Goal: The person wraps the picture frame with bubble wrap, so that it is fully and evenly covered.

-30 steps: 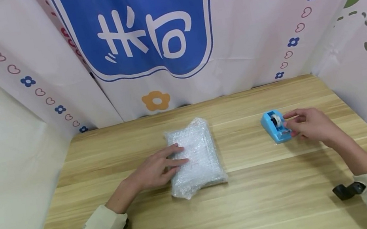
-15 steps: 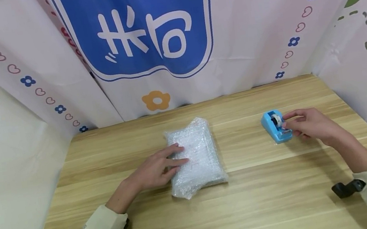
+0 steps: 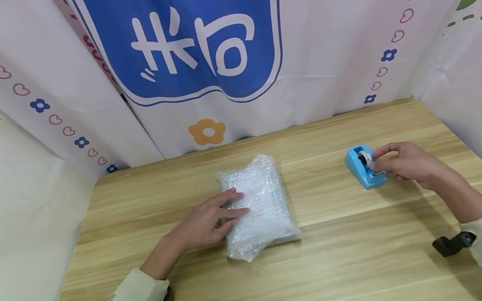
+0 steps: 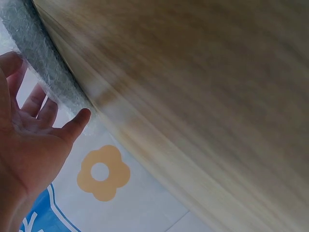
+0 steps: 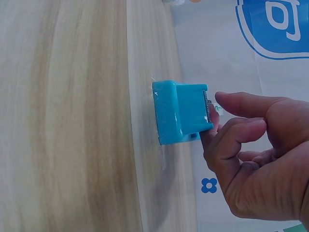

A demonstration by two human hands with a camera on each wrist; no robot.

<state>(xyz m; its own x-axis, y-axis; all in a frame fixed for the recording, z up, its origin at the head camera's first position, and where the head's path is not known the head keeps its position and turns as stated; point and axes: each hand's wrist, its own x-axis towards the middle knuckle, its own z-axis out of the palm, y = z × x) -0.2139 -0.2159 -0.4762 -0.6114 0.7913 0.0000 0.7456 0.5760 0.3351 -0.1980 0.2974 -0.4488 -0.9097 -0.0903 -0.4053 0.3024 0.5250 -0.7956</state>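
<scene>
A flat package in clear bubble wrap [image 3: 263, 210] lies on the table, left of my right hand. My left hand [image 3: 208, 221] rests on its left side with spread fingers. In the left wrist view the thumb [image 4: 77, 123] is at the package's near edge. A blue tape dispenser [image 3: 364, 173] with a white tape roll [image 3: 364, 157] stands to the right. My right hand [image 3: 406, 164] holds it from the right, thumb and forefinger at the roll and the other fingers curled by its side. The right wrist view shows a bit of clear tape [image 5: 218, 108] near the thumb, beside the toothed cutter.
The wooden table [image 3: 334, 262] ends at a hanging white cloth [image 3: 320, 53] with a blue printed panel at the back. White cloth walls [image 3: 2, 199] stand on both sides. A black wrist camera [image 3: 452, 244] sits at the right sleeve.
My right thumb has slid slightly left over the front of the dispenser toward the roll. The left hand and the package have stayed put; the head view has shifted a little.
</scene>
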